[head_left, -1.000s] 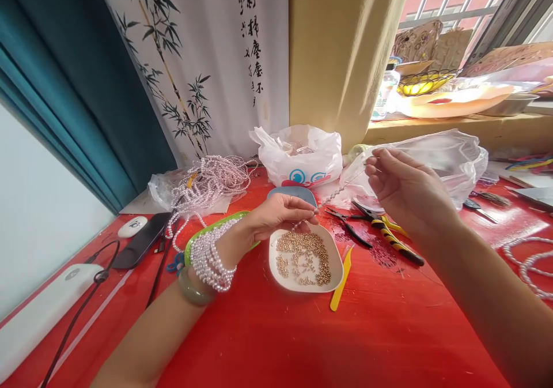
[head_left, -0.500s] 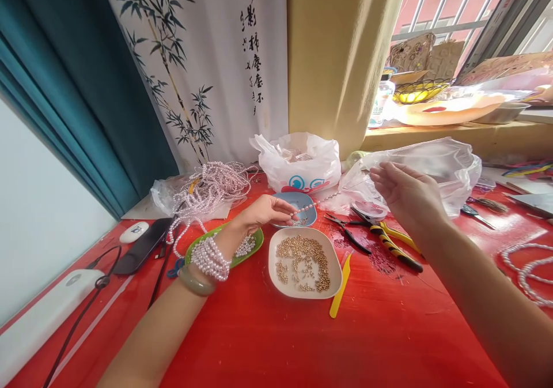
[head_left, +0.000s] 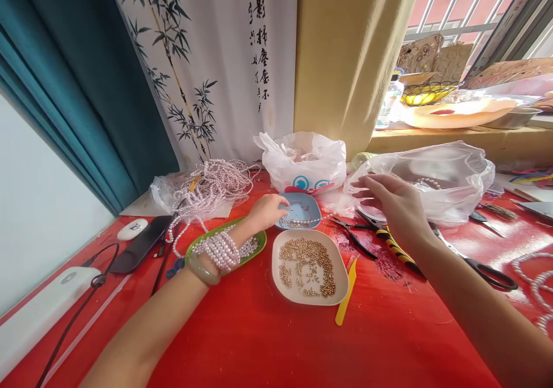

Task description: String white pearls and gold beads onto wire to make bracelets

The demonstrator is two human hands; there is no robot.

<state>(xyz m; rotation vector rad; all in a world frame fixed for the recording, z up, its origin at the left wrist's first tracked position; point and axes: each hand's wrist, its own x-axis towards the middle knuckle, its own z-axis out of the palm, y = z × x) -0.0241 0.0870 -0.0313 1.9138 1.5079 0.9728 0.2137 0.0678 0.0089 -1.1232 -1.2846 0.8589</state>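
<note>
My left hand, with several pearl strands and a jade-like bangle at its wrist, is at the left rim of a blue tray. Its fingers are bent round one end of a small bead strand, partly hidden by them. That strand sags low across the tray, over some loose beads. Off to the right, my right hand is raised with fingers curled together at the strand's thin thread, which is hard to see. A cream tray of gold beads and a green tray of pearls stand nearby.
Pliers, scissors and a yellow tweezer-like tool lie to the right. Plastic bags stand behind the trays. A heap of pearl strands, a phone and a power strip are on the left.
My right hand has come lower, with its fingers more curled. My left hand has drawn back slightly left, and the bead strand has dropped from a taut slant to a slack line over the blue tray.
</note>
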